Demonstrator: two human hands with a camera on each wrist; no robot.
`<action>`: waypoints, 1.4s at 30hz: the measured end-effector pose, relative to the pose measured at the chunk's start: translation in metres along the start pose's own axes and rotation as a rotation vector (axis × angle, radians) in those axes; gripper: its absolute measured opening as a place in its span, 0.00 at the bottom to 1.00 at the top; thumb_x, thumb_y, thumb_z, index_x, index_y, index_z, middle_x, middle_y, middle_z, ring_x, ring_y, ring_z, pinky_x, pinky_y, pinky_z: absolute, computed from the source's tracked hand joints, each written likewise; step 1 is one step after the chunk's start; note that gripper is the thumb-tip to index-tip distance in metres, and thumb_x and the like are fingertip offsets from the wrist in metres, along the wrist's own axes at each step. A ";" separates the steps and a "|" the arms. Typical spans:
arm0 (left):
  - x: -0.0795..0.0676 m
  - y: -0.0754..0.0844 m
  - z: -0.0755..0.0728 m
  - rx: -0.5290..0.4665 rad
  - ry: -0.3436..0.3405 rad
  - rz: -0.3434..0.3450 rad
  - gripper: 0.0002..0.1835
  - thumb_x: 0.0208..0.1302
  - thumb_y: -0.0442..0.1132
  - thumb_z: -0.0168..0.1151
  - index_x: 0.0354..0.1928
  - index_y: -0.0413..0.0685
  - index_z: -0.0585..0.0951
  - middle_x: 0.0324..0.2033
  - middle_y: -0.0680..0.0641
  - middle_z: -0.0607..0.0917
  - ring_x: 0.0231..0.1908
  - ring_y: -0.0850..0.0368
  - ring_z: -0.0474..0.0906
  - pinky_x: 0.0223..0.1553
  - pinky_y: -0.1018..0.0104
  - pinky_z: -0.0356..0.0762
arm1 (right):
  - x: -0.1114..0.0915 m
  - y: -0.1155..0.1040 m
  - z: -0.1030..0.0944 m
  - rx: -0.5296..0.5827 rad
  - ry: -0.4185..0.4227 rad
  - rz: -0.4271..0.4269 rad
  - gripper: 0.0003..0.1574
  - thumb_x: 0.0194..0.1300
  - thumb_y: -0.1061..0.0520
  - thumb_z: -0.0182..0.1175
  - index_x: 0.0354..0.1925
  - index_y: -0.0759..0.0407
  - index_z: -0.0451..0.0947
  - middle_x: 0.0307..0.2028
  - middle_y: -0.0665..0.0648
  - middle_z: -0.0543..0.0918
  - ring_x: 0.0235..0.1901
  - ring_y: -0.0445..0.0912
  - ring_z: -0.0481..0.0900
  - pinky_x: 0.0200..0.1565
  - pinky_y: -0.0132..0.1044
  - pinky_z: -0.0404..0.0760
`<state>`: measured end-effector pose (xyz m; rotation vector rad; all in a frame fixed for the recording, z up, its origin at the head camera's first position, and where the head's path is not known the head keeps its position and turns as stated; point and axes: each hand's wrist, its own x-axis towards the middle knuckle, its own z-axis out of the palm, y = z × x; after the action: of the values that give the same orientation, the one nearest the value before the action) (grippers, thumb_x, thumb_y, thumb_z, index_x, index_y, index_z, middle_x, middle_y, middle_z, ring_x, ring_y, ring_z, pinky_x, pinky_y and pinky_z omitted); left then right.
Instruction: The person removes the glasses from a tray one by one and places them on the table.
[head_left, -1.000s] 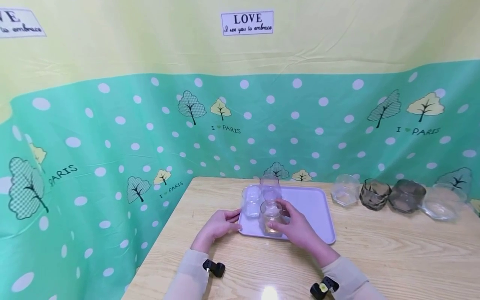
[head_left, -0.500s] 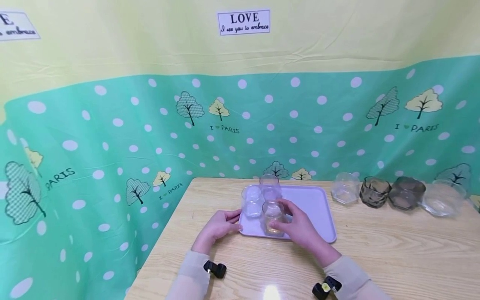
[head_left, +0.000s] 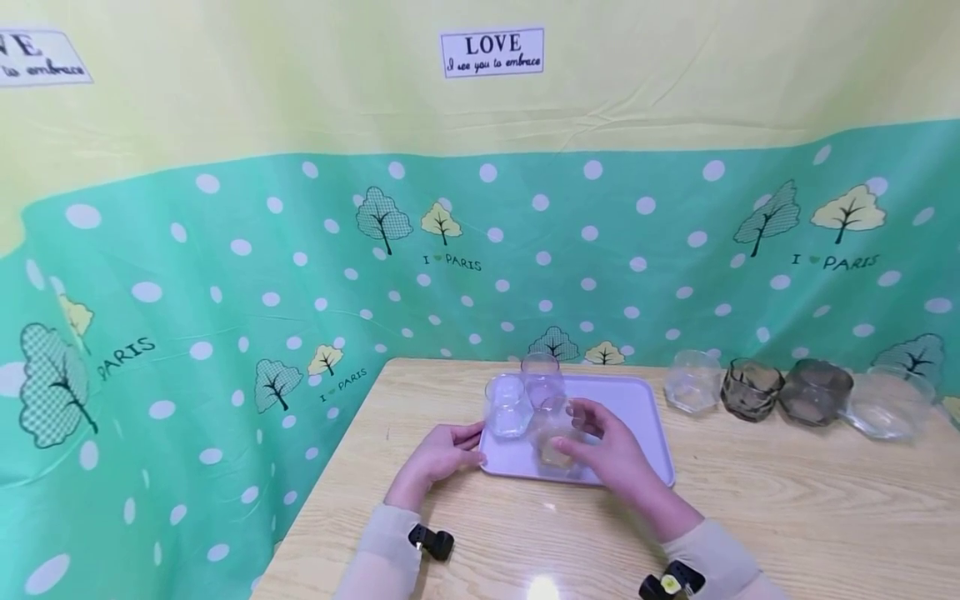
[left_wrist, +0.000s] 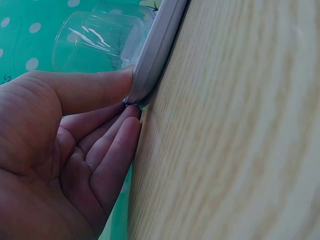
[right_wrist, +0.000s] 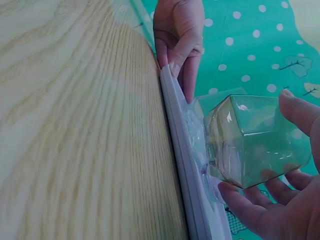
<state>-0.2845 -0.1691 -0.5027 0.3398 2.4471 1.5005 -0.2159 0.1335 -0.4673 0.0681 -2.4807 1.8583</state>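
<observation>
A lilac tray (head_left: 626, 417) lies on the wooden table, and my left hand (head_left: 437, 460) pinches its left edge. In the left wrist view the thumb rests on the tray's rim (left_wrist: 155, 55), with the fingertips low at its side. My right hand (head_left: 617, 457) holds a clear angular drinking glass (right_wrist: 260, 140) between thumb and fingers, close over the tray's front part; its outline is blurred in the head view. Behind it stand two more glasses, a clear one (head_left: 507, 410) at the left and a pinkish-looking one (head_left: 542, 382) at the back.
To the right of the tray stands a row: a clear faceted glass (head_left: 692, 383), two smoky dark glasses (head_left: 751, 392) and a wide clear bowl-like glass (head_left: 888, 404). A green and yellow patterned curtain (head_left: 480, 250) hangs behind the table (head_left: 750, 517).
My right hand has shifted slightly to the right with the glass, which looks tilted and blurred now. The left hand stays at the tray's edge.
</observation>
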 end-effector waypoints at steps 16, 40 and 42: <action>-0.001 0.001 0.001 -0.004 -0.002 0.012 0.35 0.57 0.29 0.77 0.69 0.34 0.79 0.65 0.39 0.83 0.67 0.43 0.79 0.72 0.47 0.70 | -0.020 0.009 -0.055 -0.049 0.030 0.005 0.54 0.62 0.47 0.80 0.77 0.61 0.66 0.71 0.65 0.77 0.72 0.64 0.72 0.74 0.60 0.70; -0.002 0.003 0.001 0.039 0.012 0.006 0.35 0.57 0.30 0.77 0.69 0.35 0.79 0.63 0.40 0.85 0.68 0.43 0.77 0.74 0.46 0.68 | -0.038 0.031 -0.148 -0.237 0.075 0.009 0.59 0.65 0.38 0.75 0.82 0.58 0.60 0.75 0.70 0.70 0.73 0.70 0.68 0.68 0.64 0.74; -0.001 0.003 0.001 0.036 0.010 0.003 0.35 0.58 0.30 0.77 0.69 0.35 0.79 0.63 0.41 0.84 0.69 0.44 0.77 0.74 0.46 0.67 | -0.038 0.032 -0.153 -0.242 0.070 0.015 0.60 0.66 0.38 0.75 0.83 0.59 0.58 0.76 0.70 0.69 0.73 0.71 0.67 0.69 0.66 0.73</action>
<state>-0.2827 -0.1676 -0.5001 0.3441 2.4852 1.4635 -0.1790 0.2898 -0.4575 -0.0241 -2.6406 1.5230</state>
